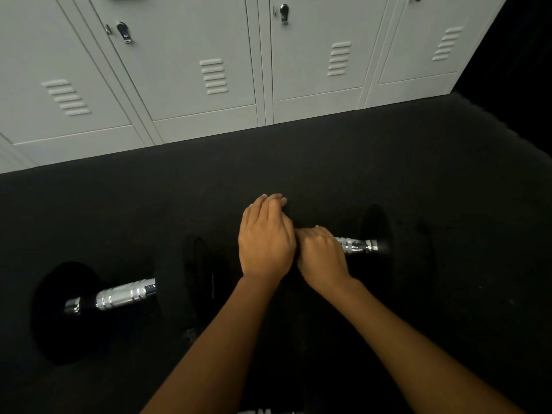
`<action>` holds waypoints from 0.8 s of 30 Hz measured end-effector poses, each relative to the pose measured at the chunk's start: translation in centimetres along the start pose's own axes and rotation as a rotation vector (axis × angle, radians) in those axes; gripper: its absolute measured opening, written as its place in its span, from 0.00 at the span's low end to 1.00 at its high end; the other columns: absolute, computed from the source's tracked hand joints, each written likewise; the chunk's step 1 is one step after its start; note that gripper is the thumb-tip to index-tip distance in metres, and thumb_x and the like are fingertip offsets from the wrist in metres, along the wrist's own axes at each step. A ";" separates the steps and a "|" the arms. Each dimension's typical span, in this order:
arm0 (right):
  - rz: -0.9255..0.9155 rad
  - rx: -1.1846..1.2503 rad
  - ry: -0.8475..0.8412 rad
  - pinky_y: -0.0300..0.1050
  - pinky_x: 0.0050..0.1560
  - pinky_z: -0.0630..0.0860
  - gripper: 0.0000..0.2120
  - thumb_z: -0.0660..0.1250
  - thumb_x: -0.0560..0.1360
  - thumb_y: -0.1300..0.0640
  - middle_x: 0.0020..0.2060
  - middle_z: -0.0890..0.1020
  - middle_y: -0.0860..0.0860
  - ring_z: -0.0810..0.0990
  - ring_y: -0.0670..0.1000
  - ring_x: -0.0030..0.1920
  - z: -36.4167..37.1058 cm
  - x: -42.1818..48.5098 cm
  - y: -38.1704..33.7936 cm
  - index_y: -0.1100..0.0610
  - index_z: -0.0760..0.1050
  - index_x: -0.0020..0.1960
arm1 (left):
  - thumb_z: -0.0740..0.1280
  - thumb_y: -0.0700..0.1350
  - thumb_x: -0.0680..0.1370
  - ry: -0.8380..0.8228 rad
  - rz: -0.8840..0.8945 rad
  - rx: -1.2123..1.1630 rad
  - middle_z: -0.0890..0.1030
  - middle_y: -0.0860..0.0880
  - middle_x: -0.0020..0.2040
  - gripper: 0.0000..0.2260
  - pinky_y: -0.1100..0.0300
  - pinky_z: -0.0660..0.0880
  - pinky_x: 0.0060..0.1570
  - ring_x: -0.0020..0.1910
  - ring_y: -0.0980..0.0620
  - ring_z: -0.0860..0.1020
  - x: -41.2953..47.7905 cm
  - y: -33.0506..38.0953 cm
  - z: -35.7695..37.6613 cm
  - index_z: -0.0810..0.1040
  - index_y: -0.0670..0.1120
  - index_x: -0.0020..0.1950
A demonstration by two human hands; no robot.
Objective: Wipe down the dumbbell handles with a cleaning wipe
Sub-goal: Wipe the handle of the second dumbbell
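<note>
Head view: grey lockers (209, 70) are standing along the back, meeting a dark floor (328, 162). Two dumbbells are lying on that floor, well apart. The left dumbbell (122, 295) is lying untouched, chrome grip showing. The right dumbbell (377, 231) is lying under both hands. The left hand (265, 237) is resting with fingers straight and together over a dark shape at its near end, too dark to identify. The right hand (321, 255), touching the left, is curling round the chrome handle (357, 245). Anything under that palm is being hidden by the fingers.
</note>
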State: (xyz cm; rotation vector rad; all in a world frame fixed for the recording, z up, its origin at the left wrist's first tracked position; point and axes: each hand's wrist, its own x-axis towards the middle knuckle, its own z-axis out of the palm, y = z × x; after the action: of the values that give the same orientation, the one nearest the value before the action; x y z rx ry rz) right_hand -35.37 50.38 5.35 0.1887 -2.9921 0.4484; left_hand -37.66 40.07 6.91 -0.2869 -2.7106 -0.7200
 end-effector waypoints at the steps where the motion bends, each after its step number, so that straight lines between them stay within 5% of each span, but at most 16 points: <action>1: 0.029 0.016 -0.057 0.46 0.55 0.69 0.08 0.59 0.76 0.59 0.48 0.81 0.56 0.78 0.56 0.51 -0.4 0.7 0.0 0.59 0.76 0.51 | 0.58 0.40 0.78 0.009 0.000 -0.003 0.78 0.47 0.61 0.13 0.52 0.65 0.68 0.66 0.49 0.71 0.0 0.0 0.0 0.76 0.43 0.60; 6: 0.247 0.067 -0.537 0.49 0.46 0.68 0.12 0.60 0.77 0.52 0.56 0.78 0.57 0.76 0.58 0.55 -1.3 4.0 0.2 0.57 0.72 0.58 | 0.51 0.44 0.78 0.014 0.007 0.008 0.78 0.48 0.61 0.17 0.51 0.65 0.68 0.66 0.50 0.71 0.0 -0.1 0.0 0.76 0.44 0.59; 12: -0.025 -0.148 -0.183 0.47 0.53 0.69 0.09 0.56 0.78 0.58 0.51 0.80 0.56 0.77 0.56 0.52 -1.0 1.6 -0.3 0.59 0.72 0.55 | 0.50 0.45 0.77 0.044 0.007 -0.008 0.79 0.48 0.60 0.18 0.52 0.66 0.67 0.65 0.50 0.72 -0.1 0.0 0.0 0.77 0.44 0.58; 16: 0.043 0.011 -0.404 0.49 0.47 0.72 0.09 0.57 0.79 0.56 0.49 0.80 0.56 0.78 0.56 0.49 -2.2 3.0 0.9 0.57 0.73 0.54 | 0.51 0.44 0.77 0.050 0.004 -0.011 0.79 0.48 0.60 0.17 0.51 0.67 0.67 0.65 0.50 0.72 -0.3 -0.1 0.1 0.77 0.44 0.57; 20: 0.245 0.314 -0.677 0.51 0.52 0.74 0.12 0.54 0.80 0.53 0.49 0.79 0.56 0.78 0.54 0.49 -2.5 5.2 1.9 0.55 0.75 0.48 | 0.50 0.45 0.77 0.057 0.008 -0.025 0.79 0.48 0.59 0.18 0.51 0.67 0.66 0.65 0.49 0.72 -0.2 -0.2 0.1 0.77 0.44 0.57; 24: 0.138 0.137 -0.554 0.53 0.48 0.76 0.11 0.56 0.79 0.54 0.46 0.79 0.55 0.78 0.55 0.45 -2.6 4.2 1.3 0.56 0.75 0.50 | 0.50 0.45 0.77 0.050 0.006 -0.018 0.79 0.48 0.60 0.18 0.51 0.67 0.67 0.66 0.50 0.71 -0.2 -0.2 0.2 0.77 0.44 0.58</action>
State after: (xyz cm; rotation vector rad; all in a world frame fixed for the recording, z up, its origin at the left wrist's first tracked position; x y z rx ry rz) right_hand -39.49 51.96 7.95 0.1353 -3.5316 0.7218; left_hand -37.59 39.95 6.63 -0.2773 -2.6567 -0.7401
